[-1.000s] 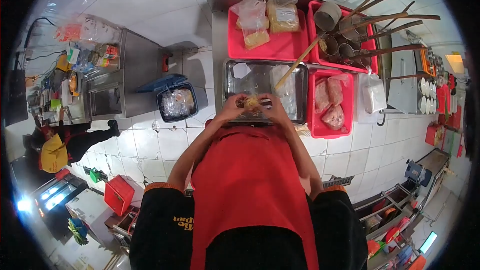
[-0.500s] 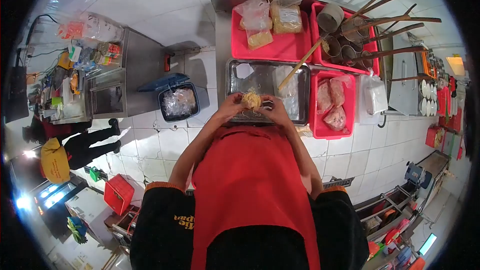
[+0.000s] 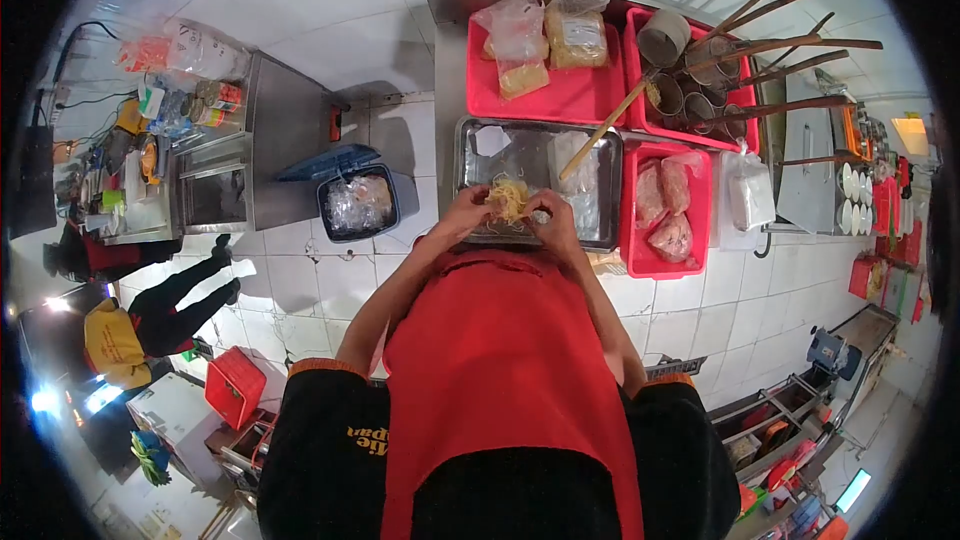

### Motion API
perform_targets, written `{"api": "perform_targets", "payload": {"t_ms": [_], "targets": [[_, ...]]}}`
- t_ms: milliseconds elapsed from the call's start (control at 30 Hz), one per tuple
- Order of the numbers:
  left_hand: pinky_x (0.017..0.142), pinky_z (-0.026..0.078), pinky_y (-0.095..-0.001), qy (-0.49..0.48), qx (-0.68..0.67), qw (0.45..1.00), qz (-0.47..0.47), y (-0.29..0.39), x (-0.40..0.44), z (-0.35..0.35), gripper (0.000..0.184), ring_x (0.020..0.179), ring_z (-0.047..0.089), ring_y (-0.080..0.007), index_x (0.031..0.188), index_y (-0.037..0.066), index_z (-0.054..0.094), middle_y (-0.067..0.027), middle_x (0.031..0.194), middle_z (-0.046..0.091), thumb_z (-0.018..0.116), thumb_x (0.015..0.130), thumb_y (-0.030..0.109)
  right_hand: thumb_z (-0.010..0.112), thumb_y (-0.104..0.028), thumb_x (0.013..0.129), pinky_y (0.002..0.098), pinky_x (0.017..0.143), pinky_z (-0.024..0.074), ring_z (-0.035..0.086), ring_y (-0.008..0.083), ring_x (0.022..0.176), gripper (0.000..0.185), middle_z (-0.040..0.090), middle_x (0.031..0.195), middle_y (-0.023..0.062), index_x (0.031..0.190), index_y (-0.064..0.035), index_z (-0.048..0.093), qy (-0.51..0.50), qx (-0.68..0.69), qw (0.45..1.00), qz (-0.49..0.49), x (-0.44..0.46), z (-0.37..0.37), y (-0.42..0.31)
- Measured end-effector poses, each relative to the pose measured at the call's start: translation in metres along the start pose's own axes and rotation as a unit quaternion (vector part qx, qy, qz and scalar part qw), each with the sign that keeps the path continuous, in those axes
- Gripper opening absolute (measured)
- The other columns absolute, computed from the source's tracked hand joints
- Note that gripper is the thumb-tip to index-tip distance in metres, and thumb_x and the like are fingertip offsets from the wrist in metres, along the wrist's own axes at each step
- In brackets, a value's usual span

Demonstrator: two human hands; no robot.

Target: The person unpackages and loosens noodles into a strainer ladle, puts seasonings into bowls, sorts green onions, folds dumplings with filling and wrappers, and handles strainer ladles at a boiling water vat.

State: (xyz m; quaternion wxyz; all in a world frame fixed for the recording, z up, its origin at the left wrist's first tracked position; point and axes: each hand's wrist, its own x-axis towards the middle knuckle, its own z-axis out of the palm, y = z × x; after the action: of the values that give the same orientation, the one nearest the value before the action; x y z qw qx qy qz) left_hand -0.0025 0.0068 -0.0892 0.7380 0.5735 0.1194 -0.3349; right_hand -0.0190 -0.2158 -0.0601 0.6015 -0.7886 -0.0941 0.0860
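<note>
A loose bundle of yellow noodles (image 3: 510, 198) is between my two hands, over the near part of a dark metal tray (image 3: 462, 160). My left hand (image 3: 468, 212) pinches the bundle from its left side. From the right, my right hand (image 3: 552, 220) has its fingers closed at the noodles' edge. Stray strands stick out around the bundle. In the tray lie a small white sheet (image 3: 491, 141) at the left and clear plastic packs (image 3: 580, 200) at the right. A strainer's wooden handle (image 3: 603, 130) reaches over the tray.
Behind the tray is a pink tray (image 3: 490, 98) with bagged noodles (image 3: 578, 38). A pink bin (image 3: 640, 120) holds several long-handled strainers. Another pink bin (image 3: 640, 255) has bagged meat (image 3: 672, 238). At left are a lidded bin (image 3: 358, 205) and another person (image 3: 115, 340).
The noodle bundle has spread looser and sits slightly further right. My hands have shifted a little to the right with it. The person at left has moved slightly.
</note>
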Motion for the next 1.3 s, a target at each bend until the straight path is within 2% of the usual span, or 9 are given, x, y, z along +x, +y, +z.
{"api": "perform_targets", "payload": {"t_ms": [133, 367, 433, 667, 733, 1033, 1133, 1233, 1300], "targets": [[0.086, 0.052, -0.0315, -0.027, 0.010, 1.000, 0.013, 0.001, -0.003, -0.006, 0.058, 0.102, 0.062, -0.0185, 0.128, -0.008, 0.052, -0.0124, 0.117, 0.061, 0.080, 0.080, 0.007, 0.073, 0.005, 0.078, 0.0275, 0.079, 0.0524, 0.065, 0.0143, 0.089, 0.017, 0.066, 0.095, 0.0066, 0.092, 0.0009, 0.064, -0.001, 0.176, 0.972, 0.156, -0.004, 0.002, -0.015], [0.089, 0.051, -0.0311, -0.013, 0.301, 0.954, 0.011, 0.019, -0.009, 0.004, 0.057, 0.104, 0.062, -0.0166, 0.129, -0.003, 0.055, -0.0107, 0.114, 0.066, 0.079, 0.077, 0.004, 0.075, -0.005, 0.083, 0.0278, 0.079, 0.0527, 0.065, 0.0137, 0.085, 0.016, 0.066, 0.095, 0.0061, 0.092, 0.0008, 0.064, -0.008, 0.063, 0.997, 0.049, -0.001, 0.001, -0.002], [0.077, 0.052, -0.0276, -0.009, 0.088, 0.993, 0.079, 0.007, -0.008, 0.006, 0.031, 0.090, 0.066, -0.0131, 0.108, 0.001, 0.064, -0.0045, 0.097, 0.069, 0.077, 0.080, 0.004, 0.075, -0.006, 0.082, 0.0281, 0.079, 0.0527, 0.065, 0.0138, 0.084, 0.018, 0.066, 0.094, 0.0057, 0.095, 0.0004, 0.065, 0.022, 0.041, 0.997, 0.066, 0.001, 0.001, 0.008], [0.074, 0.052, -0.0271, -0.048, 0.146, 0.983, 0.100, -0.026, 0.017, -0.026, 0.023, 0.088, 0.064, -0.0115, 0.102, 0.002, 0.061, -0.0036, 0.096, 0.067, 0.075, 0.084, 0.005, 0.077, -0.008, 0.082, 0.0288, 0.081, 0.0528, 0.064, 0.0129, 0.086, 0.020, 0.065, 0.093, 0.0052, 0.094, 0.0000, 0.064, -0.016, 0.076, 0.993, 0.093, 0.010, 0.000, -0.008], [0.076, 0.053, -0.0283, -0.072, -0.036, 0.994, 0.076, -0.033, 0.014, -0.023, 0.029, 0.093, 0.063, -0.0126, 0.112, 0.002, 0.060, -0.0049, 0.105, 0.065, 0.073, 0.087, 0.009, 0.077, -0.008, 0.082, 0.0281, 0.082, 0.0523, 0.062, 0.0116, 0.087, 0.020, 0.065, 0.094, 0.0042, 0.094, -0.0004, 0.063, -0.016, 0.004, 0.997, 0.081, 0.012, -0.001, -0.010], [0.084, 0.054, -0.0307, -0.052, -0.068, 0.996, 0.035, -0.004, -0.009, 0.002, 0.049, 0.101, 0.062, -0.0163, 0.135, 0.004, 0.050, -0.0077, 0.119, 0.060, 0.063, 0.097, 0.033, 0.074, 0.007, 0.077, 0.0274, 0.085, 0.0513, 0.061, 0.0111, 0.091, 0.025, 0.063, 0.095, 0.0018, 0.096, -0.0020, 0.061, -0.054, 0.148, 0.978, 0.134, 0.012, 0.002, -0.007], [0.083, 0.054, -0.0319, -0.001, -0.014, 0.999, -0.048, 0.002, -0.010, -0.002, 0.046, 0.101, 0.062, -0.0169, 0.135, 0.003, 0.050, -0.0079, 0.119, 0.061, 0.060, 0.099, 0.029, 0.074, 0.010, 0.076, 0.0273, 0.085, 0.0516, 0.061, 0.0117, 0.095, 0.031, 0.062, 0.099, 0.0019, 0.101, -0.0017, 0.060, -0.041, 0.307, 0.946, 0.092, 0.008, 0.003, -0.011], [0.090, 0.053, -0.0320, -0.032, -0.152, 0.981, -0.118, 0.001, -0.007, 0.002, 0.044, 0.105, 0.061, -0.0176, 0.139, 0.001, 0.045, -0.0091, 0.122, 0.059, 0.057, 0.100, 0.019, 0.073, 0.012, 0.075, 0.0280, 0.086, 0.0525, 0.060, 0.0133, 0.098, 0.036, 0.061, 0.102, 0.0029, 0.105, -0.0013, 0.059, -0.077, 0.186, 0.970, 0.137, 0.012, -0.002, 0.004], [0.090, 0.052, -0.0316, -0.023, -0.042, 0.997, -0.056, -0.015, 0.005, -0.006, 0.044, 0.107, 0.060, -0.0173, 0.138, 0.001, 0.046, -0.0095, 0.123, 0.059, 0.058, 0.099, 0.016, 0.073, 0.013, 0.075, 0.0284, 0.087, 0.0528, 0.061, 0.0139, 0.098, 0.036, 0.060, 0.103, 0.0031, 0.106, -0.0011, 0.059, -0.065, 0.242, 0.958, 0.138, 0.013, -0.004, -0.007]]}}
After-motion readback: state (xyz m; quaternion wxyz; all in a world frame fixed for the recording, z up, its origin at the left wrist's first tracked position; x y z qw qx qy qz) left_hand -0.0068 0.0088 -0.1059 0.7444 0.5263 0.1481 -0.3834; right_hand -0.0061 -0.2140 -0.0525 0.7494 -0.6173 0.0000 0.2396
